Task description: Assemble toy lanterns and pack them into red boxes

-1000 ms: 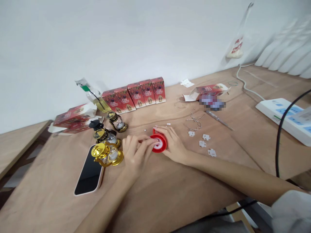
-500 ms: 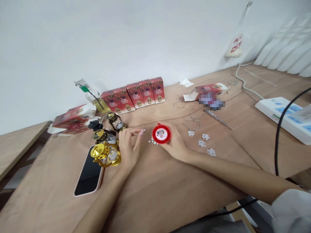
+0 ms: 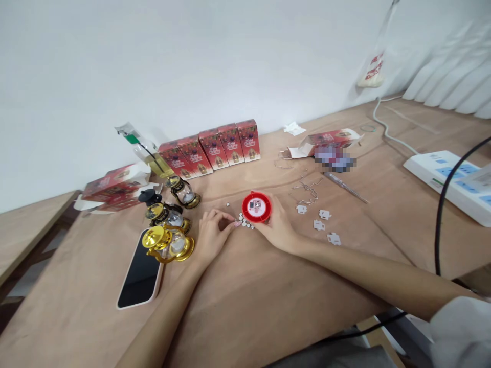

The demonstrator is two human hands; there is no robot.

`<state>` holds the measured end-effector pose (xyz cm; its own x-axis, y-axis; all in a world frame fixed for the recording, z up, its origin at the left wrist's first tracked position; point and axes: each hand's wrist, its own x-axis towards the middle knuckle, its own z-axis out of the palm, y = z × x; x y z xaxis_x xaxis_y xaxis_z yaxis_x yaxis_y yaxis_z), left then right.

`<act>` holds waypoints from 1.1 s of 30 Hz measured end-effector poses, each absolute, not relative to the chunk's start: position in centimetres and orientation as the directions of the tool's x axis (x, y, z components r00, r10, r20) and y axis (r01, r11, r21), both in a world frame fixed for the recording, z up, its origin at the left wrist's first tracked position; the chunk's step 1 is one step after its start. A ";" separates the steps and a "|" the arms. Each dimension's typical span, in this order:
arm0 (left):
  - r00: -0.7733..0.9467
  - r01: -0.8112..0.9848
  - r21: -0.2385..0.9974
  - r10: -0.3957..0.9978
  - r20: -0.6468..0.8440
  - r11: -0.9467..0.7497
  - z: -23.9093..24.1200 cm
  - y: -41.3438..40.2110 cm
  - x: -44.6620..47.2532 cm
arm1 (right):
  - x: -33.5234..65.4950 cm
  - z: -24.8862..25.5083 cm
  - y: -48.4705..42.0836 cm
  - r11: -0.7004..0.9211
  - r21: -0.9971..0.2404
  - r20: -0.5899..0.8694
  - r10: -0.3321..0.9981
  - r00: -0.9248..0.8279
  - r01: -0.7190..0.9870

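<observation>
My right hand holds a round red lantern base, tilted so its underside faces me. Just left of it, several small silver button cells lie on the brown table. My left hand rests on the table with its fingertips pinching at those cells; whether one is gripped I cannot tell. Left of that hand sit a gold mini lantern and two darker ones.
A phone lies face up at left. A row of red boxes stands by the wall, with a small oil bottle. White plastic tabs, wire hooks, a screwdriver and a power strip lie to the right.
The left hand let go of the red base, swung out left, then came back down onto the button cells. The right hand tilted the base up to face me.
</observation>
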<state>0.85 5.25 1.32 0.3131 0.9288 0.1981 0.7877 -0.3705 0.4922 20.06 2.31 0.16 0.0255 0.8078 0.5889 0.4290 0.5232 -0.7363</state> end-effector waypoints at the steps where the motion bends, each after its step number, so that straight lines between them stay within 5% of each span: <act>1: 0.316 0.788 0.492 0.929 0.191 -0.370 1.3 5.3 0.9 | 20.1 0.1 2.3 0.526 -0.732 0.592 0.805 0.023 0.433; 10: 0.350 0.792 0.447 0.909 0.228 -0.417 1.3 5.1 1.1 | 20.1 0.3 2.3 0.555 -0.703 0.619 0.786 -0.004 0.445; 17: 0.173 0.645 0.655 0.910 0.377 -0.394 1.5 4.7 1.1 | 20.1 0.3 2.1 0.583 -0.673 0.632 0.773 -0.056 0.456; 24: -0.134 0.317 0.842 0.858 0.495 -0.436 5.3 4.4 2.2 | 20.1 0.2 2.0 0.622 -0.631 0.652 0.749 -0.117 0.463; 29: -0.035 0.274 0.775 0.799 0.600 -0.570 8.9 3.5 3.5 | 20.2 0.1 2.1 0.629 -0.621 0.656 0.743 -0.130 0.467; 33: 0.199 0.448 0.503 0.632 0.749 -0.739 9.8 2.4 4.1 | 20.2 0.1 2.1 0.632 -0.609 0.659 0.739 -0.137 0.479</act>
<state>4.06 2.37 9.80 0.1994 0.6315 0.7493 0.4481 -0.7388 0.5034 20.19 2.06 0.09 -0.1367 0.7395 0.6592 0.4793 0.6317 -0.6093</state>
